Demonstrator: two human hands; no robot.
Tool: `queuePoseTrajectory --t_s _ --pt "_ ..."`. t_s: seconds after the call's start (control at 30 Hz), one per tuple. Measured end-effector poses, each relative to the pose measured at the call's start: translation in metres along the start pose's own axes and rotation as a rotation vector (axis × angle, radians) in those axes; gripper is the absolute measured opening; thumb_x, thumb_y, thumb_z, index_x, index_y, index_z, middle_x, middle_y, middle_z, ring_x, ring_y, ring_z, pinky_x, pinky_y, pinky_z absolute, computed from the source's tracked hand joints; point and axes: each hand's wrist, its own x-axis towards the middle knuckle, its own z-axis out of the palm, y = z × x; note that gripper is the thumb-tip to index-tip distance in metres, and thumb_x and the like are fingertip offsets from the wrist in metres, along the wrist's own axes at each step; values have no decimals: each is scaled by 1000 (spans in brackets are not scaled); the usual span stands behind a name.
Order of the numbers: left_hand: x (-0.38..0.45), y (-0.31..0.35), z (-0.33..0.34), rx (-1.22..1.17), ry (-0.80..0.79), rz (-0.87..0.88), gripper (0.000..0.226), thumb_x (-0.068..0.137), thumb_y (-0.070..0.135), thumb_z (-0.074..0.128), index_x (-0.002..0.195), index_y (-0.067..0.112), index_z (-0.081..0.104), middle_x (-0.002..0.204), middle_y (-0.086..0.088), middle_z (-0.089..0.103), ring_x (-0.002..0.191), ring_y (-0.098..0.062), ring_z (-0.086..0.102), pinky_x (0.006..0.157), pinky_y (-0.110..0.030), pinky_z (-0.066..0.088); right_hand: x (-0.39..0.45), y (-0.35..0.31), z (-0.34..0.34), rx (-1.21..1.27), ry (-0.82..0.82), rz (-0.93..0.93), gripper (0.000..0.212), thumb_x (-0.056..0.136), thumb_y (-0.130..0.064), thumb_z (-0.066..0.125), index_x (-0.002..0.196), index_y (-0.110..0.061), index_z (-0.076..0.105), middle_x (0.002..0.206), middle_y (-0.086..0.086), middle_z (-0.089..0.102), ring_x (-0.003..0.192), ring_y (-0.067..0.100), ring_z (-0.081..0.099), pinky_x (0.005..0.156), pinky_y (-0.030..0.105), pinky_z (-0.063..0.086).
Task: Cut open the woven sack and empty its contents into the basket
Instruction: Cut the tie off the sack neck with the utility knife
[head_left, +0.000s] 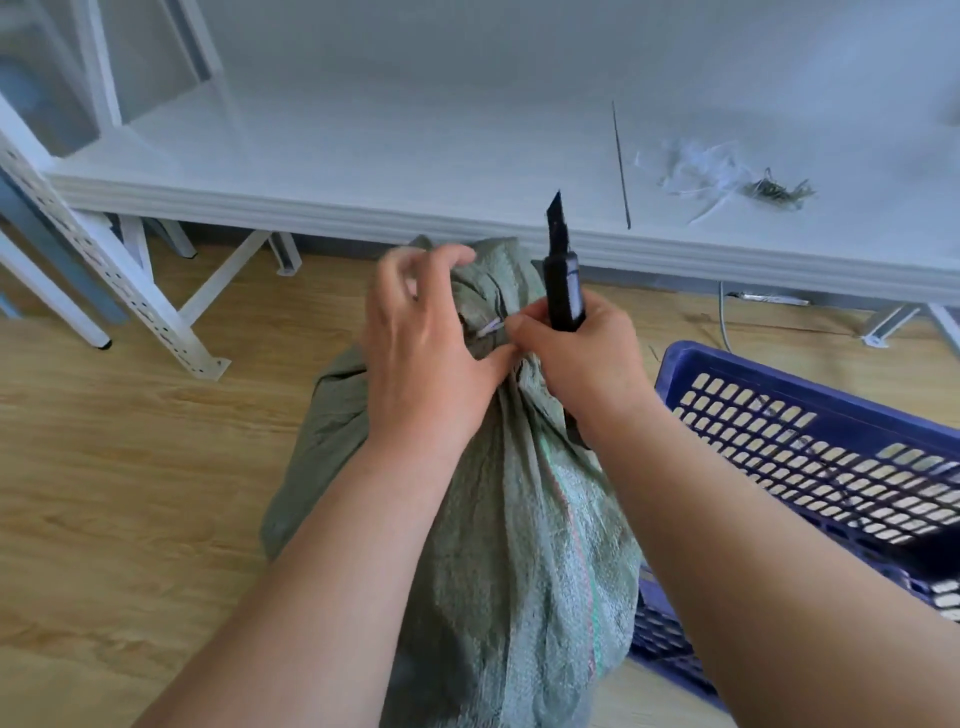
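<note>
Left hand (423, 358): fingers curled round the gathered neck of the woven sack (498, 509), thumb pressed against the bunched cloth just below the tie.
Right hand (582, 358): grips the black utility knife (562, 280) by its handle, while its fingertips also pinch at the sack's neck, touching the left thumb.
Utility knife: upright, blade extended and pointing up and away from the person, above the sack's neck.
Tie (491, 327): a pale strip showing between the two hands at the cinched neck; whether it is cut cannot be told.
Woven sack: grey-green, full, standing on the wooden floor (130, 467) between the forearms, its top tuft sticking up behind the left hand's fingers.
Basket (810, 447): blue plastic with a lattice wall, lying tilted on the floor just to the right of the sack, touching it low down.
Table (363, 156): white, beyond the sack, its edge running across the view.
Scraps (727, 176): pale strips and a greenish tuft on the table, far right.
Thin rod (621, 166): dark, lying on the table beside the scraps.
Rack leg (104, 270): white perforated metal, at left on the floor.
</note>
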Motion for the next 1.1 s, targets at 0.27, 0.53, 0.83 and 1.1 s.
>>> queuePoseTrajectory --t_s 0.27,0.53,0.83,1.1 --pt "38 54 21 -36 -266 0 62 86 30 72 138 30 38 132 7 55 117 -15 56 92 -33 47 53 -43 -68 174 142 18 7 80 -14 65 78 -19 61 81 -1 76 47 15 44 56 32 43" --pt "89 111 57 -63 -437 17 44 90 29 65 132 26 52 129 4 54 111 -16 58 95 -37 49 97 -44 -119 175 331 4 9 74 -20 69 83 -18 67 70 1 66 59 19 51 62 33 45" --pt "97 114 73 -25 -526 -52 43 90 30 66 131 24 52 128 4 56 113 -16 58 98 -35 48 158 -28 -139 42 405 9 7 86 -25 61 92 -25 63 72 -3 60 63 18 56 56 26 44" --pt "100 112 72 -36 -484 -104 42 91 32 63 131 27 51 129 4 55 114 -17 57 97 -39 48 161 -7 -127 -94 270 120 28 87 -16 59 114 -20 68 85 4 65 71 24 59 69 34 53"
